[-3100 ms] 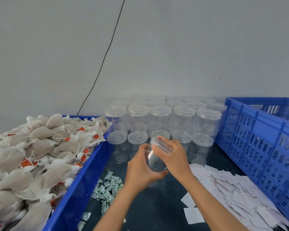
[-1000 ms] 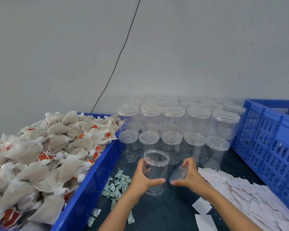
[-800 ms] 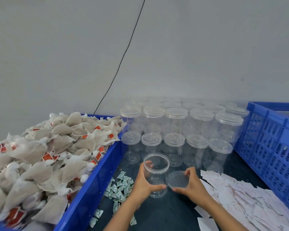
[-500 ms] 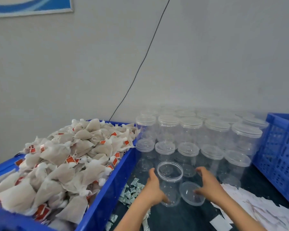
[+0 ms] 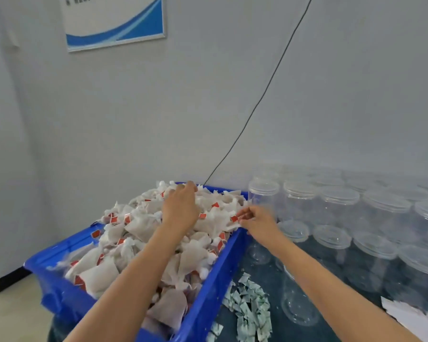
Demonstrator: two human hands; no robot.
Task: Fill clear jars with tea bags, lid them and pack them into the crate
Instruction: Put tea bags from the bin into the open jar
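Observation:
Tea bags (image 5: 139,225) with red tags are heaped in a blue bin (image 5: 208,292) on the left. My left hand (image 5: 181,206) lies palm down on top of the heap, fingers curled into the bags at the far side; its grip is hidden. My right hand (image 5: 257,219) pinches a tea bag (image 5: 232,219) by its red tag at the bin's right rim. The open clear jar (image 5: 297,302) stands without a lid on the dark table, below my right forearm. Its lid is not visible. The crate is out of view.
Rows of lidded clear jars (image 5: 339,201) fill the table's right and back. Small green-white sachets (image 5: 250,307) lie beside the bin. White paper slips (image 5: 410,314) show at the lower right. A black cable (image 5: 257,104) runs down the wall.
Both hands have let go of the jar and lid and moved left and up into the tea bag bin. The view has swung left, and the crate has left the frame.

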